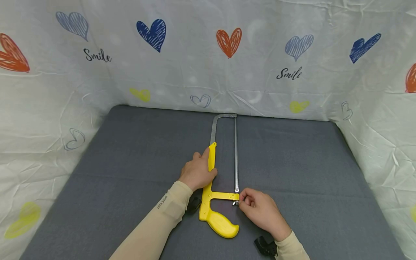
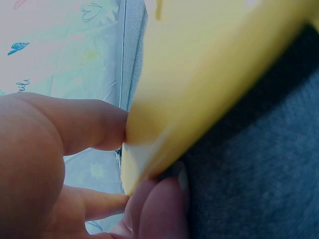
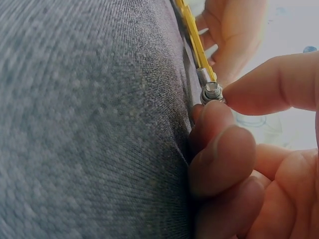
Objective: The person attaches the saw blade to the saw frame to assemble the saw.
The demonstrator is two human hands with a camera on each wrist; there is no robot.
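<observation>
In the left wrist view the yellow hacksaw [image 2: 209,74] fills the upper middle as a blur, cut off by the top and right edges; none of its detail can be read. The left hand [image 2: 45,164] there runs off the left and bottom edges, fingers out of focus.

In the right wrist view the right hand [image 3: 249,169] is cut by the right and bottom edges, and the small metal nut [image 3: 212,92] at centre right is half covered by the fingertips, so its shape cannot be told.

In the head view a black object [image 1: 264,246] near the bottom edge is partly hidden behind the right wrist, and lettering on the sleeve [image 1: 162,202] is too small to read.
</observation>
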